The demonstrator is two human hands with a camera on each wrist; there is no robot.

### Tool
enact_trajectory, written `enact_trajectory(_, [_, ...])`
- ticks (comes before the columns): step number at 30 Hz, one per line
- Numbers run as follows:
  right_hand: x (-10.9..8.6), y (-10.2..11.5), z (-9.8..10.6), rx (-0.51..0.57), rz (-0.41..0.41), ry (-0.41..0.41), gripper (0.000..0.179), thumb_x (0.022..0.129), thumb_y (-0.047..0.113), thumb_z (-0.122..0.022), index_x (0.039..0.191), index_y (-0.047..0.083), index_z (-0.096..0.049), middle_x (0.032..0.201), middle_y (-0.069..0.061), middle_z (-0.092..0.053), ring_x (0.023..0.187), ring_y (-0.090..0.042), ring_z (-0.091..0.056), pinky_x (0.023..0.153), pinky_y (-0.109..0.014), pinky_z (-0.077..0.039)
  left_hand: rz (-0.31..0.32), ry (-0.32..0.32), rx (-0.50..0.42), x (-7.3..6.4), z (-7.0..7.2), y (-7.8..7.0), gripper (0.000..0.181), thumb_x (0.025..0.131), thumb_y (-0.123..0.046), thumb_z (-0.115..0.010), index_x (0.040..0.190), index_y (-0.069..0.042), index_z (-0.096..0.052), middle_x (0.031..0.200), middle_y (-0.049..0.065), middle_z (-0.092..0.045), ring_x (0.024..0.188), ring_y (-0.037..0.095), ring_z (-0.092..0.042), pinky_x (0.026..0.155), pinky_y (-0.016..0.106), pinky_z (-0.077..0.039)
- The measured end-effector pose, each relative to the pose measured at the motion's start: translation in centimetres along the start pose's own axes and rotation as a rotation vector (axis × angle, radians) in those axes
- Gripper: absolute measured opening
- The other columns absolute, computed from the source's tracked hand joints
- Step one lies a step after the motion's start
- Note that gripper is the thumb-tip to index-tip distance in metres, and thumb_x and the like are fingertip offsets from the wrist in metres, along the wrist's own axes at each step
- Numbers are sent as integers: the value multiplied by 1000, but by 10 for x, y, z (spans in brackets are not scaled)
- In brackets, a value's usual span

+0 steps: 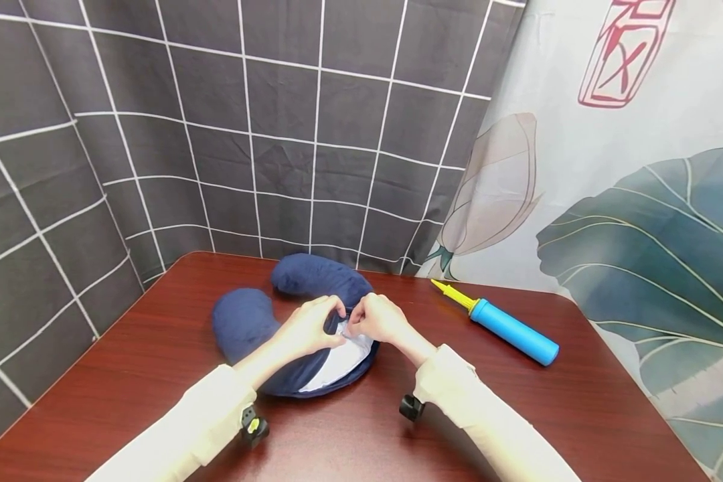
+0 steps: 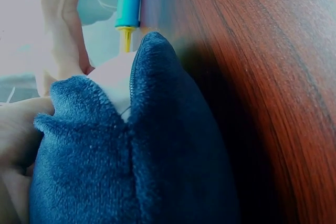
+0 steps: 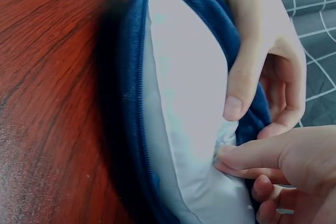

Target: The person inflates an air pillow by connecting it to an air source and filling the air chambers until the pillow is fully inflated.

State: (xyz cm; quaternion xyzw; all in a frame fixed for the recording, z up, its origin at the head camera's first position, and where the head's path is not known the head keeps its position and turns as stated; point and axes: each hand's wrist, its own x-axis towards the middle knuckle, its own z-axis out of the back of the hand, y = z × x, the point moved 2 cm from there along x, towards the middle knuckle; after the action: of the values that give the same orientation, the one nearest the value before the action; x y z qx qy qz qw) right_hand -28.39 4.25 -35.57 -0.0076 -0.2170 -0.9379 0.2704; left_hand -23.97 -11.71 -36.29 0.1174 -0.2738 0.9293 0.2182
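Observation:
A navy plush U-shaped neck pillow (image 1: 241, 321) lies on the table with its zipped cover open. Through the gap shows a white inner bladder (image 3: 189, 66), bordered by the zipper teeth (image 3: 142, 108). My left hand (image 1: 307, 328) grips the cover at the edge of the opening; its thumb lies against the white material in the right wrist view. Close beside it, my right hand (image 1: 381, 318) pinches a small spot on the bladder between thumb and finger. What exactly sits between those fingertips is mostly hidden.
A hand pump (image 1: 512, 329) with a blue barrel and yellow nozzle lies right of the pillow. The reddish-brown wooden table (image 1: 337, 442) meets a dark grid-patterned curtain (image 1: 277, 134) behind and a printed leaf curtain (image 1: 651, 254) at right.

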Motion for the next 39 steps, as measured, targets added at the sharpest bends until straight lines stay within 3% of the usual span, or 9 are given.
enact_trajectory(11, [-1,7,-6,-76,-55,-101,13,74,30,-84,66,24,-74,62,9,-68,58,-9,-54,49,-25,-41,5,2,-2,0,5,0,40,71,-19,-85,101,-14,-59,100,6,-67,83,20,-60,72,32,-48])
enact_trajectory(18, [-8,0,-12,-20,-81,-155,14,77,33,-83,69,24,-74,68,6,-62,63,-9,-52,52,-25,-39,-3,-5,-8,-1,5,-1,39,71,-20,-85,101,-14,-60,101,6,-67,84,21,-61,73,33,-49])
enact_trajectory(23, [-15,-6,-14,69,-56,-197,14,77,33,-82,70,24,-74,70,5,-55,64,-9,-49,53,-24,-38,-24,-13,-31,-2,5,-1,37,73,-21,-84,101,-14,-61,100,5,-67,86,20,-60,76,33,-49])
enact_trajectory(32, [-23,-11,-5,221,-22,-261,13,77,27,-84,74,21,-72,74,3,-58,69,-10,-52,60,-22,-43,-87,19,-95,-2,8,0,36,81,-22,-79,109,-13,-59,102,6,-67,93,20,-61,82,34,-50])
enact_trajectory(39, [-23,-8,-5,192,94,-384,26,75,22,-86,90,17,-65,84,1,-58,78,-13,-56,68,-24,-48,-84,92,-184,-4,13,5,52,81,-27,-80,120,-11,-50,109,11,-68,103,23,-66,87,38,-54])
